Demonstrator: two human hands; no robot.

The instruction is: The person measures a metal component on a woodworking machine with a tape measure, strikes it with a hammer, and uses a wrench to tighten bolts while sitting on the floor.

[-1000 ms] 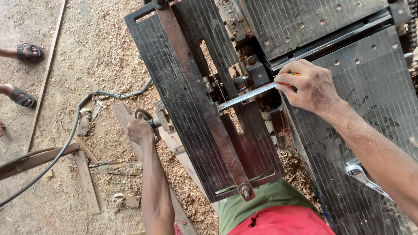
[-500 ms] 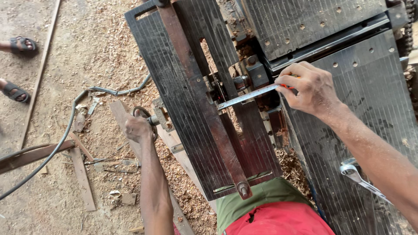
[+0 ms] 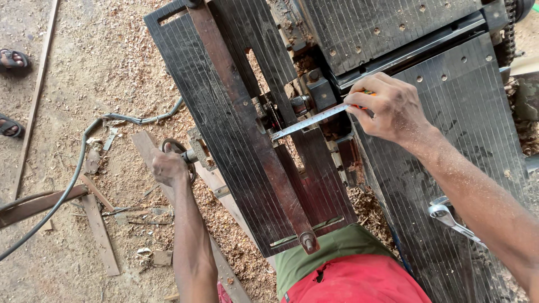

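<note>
Shorts (image 3: 348, 275) at six o'clock are mine. At nine, my left hand (image 3: 168, 167) is clamped on the handwheel (image 3: 178, 150) beside the table (image 3: 224, 140). At two, my right hand (image 3: 390, 106) pinches the tape (image 3: 309, 122), its blade stretched across the gap to the fence (image 3: 247, 129). Measuring seems underway; adjusting isn't visibly finished. A wrench (image 3: 452, 219) lies at four.

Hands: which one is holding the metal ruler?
The right hand pinches the ruler over the machine; the left hand grips a round handle instead.
</note>
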